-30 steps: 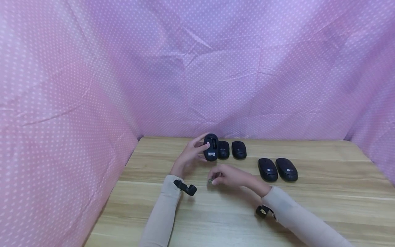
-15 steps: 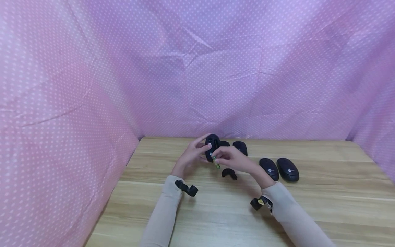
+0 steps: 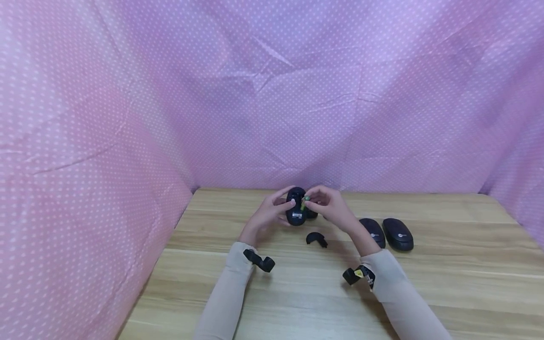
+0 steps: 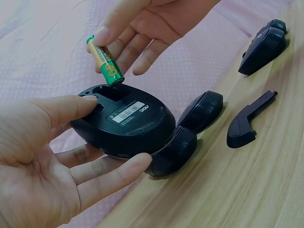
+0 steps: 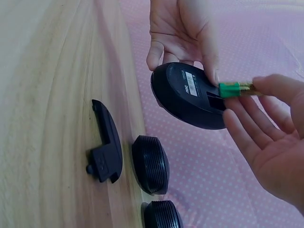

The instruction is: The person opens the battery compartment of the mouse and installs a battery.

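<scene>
My left hand [image 3: 267, 212] grips a black computer mouse [image 4: 137, 130] by its sides, underside turned up, thumb beside the uncovered battery slot [image 4: 108, 93]. A barcode label shows on that underside. Between thumb and fingers my right hand [image 3: 333, 208] pinches a green and gold battery [image 4: 107, 61]. In the left wrist view the battery is tilted, its green end right at the slot's edge. The right wrist view has the same green end over the slot. A black battery cover [image 4: 247, 121] lies loose on the table in front of both hands.
Two black mice [image 4: 202, 111] stand behind the held one at the back of the wooden table [image 3: 289, 302]. Another pair of mice [image 3: 397, 234] sits to the right, partly behind my right forearm. A pink dotted cloth [image 3: 297, 94] hangs behind the table.
My right hand has risen from the table with the battery and moved up to the mouse's slot. The battery cover, hidden under that hand earlier, now shows. The left hand has shifted slightly right.
</scene>
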### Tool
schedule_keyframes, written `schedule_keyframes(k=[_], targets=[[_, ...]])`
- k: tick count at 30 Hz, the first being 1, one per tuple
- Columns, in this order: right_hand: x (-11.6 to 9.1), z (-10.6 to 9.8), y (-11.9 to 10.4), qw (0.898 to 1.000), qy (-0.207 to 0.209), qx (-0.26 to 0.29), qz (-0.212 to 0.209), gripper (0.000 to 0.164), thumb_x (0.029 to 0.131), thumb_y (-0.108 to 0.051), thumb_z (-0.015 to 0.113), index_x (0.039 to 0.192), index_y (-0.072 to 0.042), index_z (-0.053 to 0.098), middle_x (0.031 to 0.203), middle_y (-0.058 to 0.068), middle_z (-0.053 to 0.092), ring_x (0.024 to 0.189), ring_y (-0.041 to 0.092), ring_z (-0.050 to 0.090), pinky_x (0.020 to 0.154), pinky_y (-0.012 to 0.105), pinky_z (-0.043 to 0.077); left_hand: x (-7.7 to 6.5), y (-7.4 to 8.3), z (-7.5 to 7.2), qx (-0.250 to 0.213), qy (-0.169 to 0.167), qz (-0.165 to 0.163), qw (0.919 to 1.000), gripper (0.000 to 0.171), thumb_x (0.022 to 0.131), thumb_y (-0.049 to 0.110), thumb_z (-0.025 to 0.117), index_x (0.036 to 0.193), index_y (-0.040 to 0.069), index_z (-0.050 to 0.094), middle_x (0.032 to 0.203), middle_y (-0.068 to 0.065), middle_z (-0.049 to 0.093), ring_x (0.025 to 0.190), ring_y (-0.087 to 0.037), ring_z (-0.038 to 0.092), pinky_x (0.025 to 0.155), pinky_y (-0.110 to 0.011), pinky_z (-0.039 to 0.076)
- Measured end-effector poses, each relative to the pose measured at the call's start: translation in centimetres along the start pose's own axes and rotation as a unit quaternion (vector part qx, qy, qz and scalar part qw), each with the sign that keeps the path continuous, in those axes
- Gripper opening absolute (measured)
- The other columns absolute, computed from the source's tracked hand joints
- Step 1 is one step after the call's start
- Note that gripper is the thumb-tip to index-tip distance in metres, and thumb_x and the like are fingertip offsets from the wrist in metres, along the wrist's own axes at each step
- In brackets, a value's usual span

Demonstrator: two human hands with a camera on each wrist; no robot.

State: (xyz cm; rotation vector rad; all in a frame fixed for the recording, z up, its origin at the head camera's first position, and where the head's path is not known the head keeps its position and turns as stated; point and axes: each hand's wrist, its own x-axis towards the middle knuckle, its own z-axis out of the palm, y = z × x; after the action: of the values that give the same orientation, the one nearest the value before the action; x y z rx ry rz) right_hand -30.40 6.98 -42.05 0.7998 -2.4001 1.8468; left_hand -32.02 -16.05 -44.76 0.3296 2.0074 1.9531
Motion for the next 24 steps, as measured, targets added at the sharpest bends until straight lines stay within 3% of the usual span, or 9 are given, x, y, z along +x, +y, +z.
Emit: schedule_keyframes(k=[17, 24], targets=[[-0.1, 0.3, -0.2, 0.993, 0.097, -0.064, -0.014, 0.019, 0.092, -0.007, 0.076, 0.109, 0.000, 0.072, 0.103, 0.019, 0.073, 0.088, 0.005, 0.063, 0.074, 0.014, 0.053, -0.3, 0.8, 0.9, 0.024, -0.021, 0.009, 0.9995, 0.053, 0.100, 0.019, 0.065, 0.151, 0.027, 0.050, 0.130, -0.024, 0.061, 0.091, -0.024, 0.071, 0.072, -0.054, 0.063], [-0.6, 1.0, -2.4, 0.989, 0.115, -0.090, -0.030, 0.017, 0.089, 0.009, 0.071, 0.106, 0.013, 0.068, 0.100, 0.029, 0.070, 0.088, 0.024, 0.066, 0.073, 0.015, 0.053, -0.4, 1.0, 1.2, 0.033, -0.021, 0.010, 0.9992, 0.052, 0.101, 0.021, 0.064, 0.151, 0.028, 0.050, 0.130, -0.024, 0.060, 0.092, -0.025, 0.071, 0.075, -0.058, 0.062]])
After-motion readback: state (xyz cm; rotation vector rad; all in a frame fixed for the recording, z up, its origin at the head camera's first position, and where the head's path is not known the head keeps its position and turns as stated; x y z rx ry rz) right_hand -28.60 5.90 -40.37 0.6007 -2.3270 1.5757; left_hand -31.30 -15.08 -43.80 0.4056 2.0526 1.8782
